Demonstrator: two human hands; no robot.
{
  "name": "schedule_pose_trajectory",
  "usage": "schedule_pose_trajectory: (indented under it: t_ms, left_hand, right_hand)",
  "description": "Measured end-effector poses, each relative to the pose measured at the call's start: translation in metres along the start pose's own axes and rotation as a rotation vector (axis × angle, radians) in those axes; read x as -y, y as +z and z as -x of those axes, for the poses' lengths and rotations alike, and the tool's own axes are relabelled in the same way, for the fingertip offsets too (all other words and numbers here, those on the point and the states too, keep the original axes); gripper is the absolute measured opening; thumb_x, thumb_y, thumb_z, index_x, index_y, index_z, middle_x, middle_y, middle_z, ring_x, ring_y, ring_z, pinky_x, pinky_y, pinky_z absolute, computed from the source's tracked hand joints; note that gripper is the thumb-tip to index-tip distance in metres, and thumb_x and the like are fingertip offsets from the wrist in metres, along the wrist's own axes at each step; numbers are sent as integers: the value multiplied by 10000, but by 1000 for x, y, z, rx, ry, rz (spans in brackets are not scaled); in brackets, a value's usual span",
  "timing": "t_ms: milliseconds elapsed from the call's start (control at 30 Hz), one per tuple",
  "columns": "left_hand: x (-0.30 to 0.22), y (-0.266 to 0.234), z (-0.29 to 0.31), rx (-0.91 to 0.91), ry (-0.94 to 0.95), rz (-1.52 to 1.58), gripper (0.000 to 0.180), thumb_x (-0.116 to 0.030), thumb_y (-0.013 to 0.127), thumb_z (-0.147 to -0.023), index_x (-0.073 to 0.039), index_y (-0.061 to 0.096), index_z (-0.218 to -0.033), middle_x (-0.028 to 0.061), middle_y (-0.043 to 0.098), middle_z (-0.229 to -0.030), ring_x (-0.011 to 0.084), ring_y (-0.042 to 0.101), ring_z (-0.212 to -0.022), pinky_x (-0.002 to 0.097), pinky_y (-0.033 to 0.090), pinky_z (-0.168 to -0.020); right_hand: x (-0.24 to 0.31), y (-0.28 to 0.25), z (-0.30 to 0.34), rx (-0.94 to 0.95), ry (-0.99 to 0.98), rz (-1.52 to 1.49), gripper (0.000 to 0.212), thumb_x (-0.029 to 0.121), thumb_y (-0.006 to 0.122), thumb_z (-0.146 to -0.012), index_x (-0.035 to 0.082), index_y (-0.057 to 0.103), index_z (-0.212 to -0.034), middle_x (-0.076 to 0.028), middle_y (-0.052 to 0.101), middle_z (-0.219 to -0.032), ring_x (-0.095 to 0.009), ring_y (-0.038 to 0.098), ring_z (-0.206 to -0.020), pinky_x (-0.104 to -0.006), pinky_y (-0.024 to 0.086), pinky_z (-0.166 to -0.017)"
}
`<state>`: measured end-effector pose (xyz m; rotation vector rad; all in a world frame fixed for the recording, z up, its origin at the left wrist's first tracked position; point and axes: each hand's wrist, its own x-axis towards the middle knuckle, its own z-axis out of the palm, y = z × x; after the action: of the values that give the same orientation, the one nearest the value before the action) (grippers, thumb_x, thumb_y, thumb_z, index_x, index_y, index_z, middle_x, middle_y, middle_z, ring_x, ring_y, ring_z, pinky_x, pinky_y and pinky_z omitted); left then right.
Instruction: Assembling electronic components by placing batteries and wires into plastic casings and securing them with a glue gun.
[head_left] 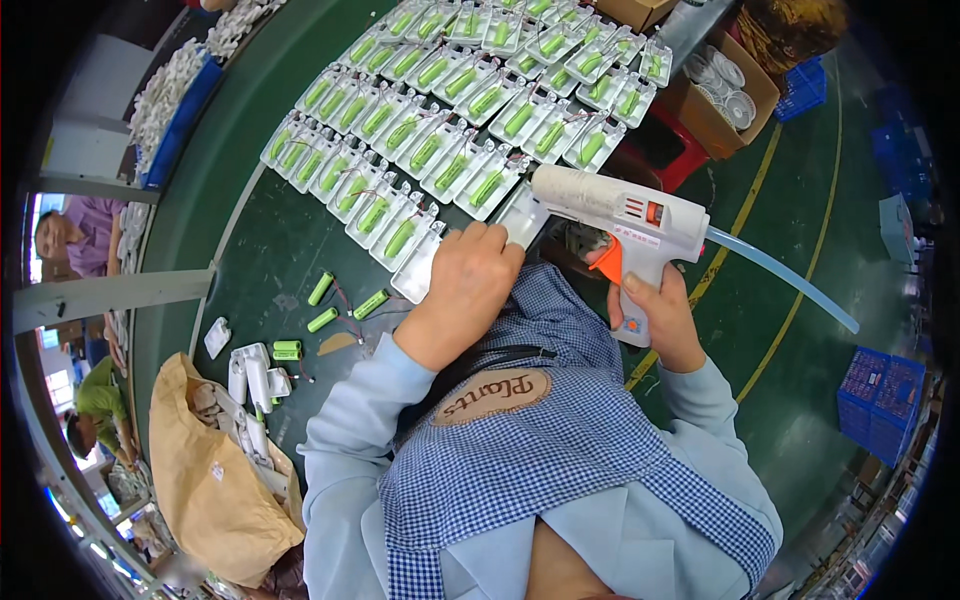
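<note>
My right hand (662,315) grips the handle of a white hot glue gun (625,205) with an orange trigger. A translucent bluish glue stick (785,280) sticks out of its back end. The gun's nozzle points left, over a white plastic housing (522,215). My left hand (468,290) is closed at that housing's near left edge; its fingertips are partly hidden. Left of this hand lies another white housing (415,268) with no green cell in it. Beyond, rows of white housings (425,150) each hold a green battery cell with thin wires.
Loose green cells (322,290) with wires lie on the dark green table (255,265). A tan sack (215,480) of white parts stands at the left. At the far right are a cardboard box (725,100) of round white parts and a red stool (665,160). Other people work at left.
</note>
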<state>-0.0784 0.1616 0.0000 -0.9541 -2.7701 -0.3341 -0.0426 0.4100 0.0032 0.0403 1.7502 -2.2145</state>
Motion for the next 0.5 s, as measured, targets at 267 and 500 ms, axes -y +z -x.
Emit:
schedule_pose_trajectory:
  t_ms: [267,500]
  left_hand:
    - [6,6,-10,-66,-29,-27,32,-106,614,-708,-95,598,-733,48,544,-739,229,573,-741,360,437,-614]
    - [17,-38,21,-163,-197,106,192,-33,719,-746,-72,678,-929,103,628,-813,305,620,-740,397,496,-647]
  right_hand:
    - [-1,-6,4,12,18,13,409,196,558,-929,-65,475,-1233,-130,645,-821,-146,595,-591,-283,500,-568]
    - [3,-20,18,56,94,140,415,198,562,-931,-58,463,-1242,-89,601,-706,-142,587,-579,-273,476,-564]
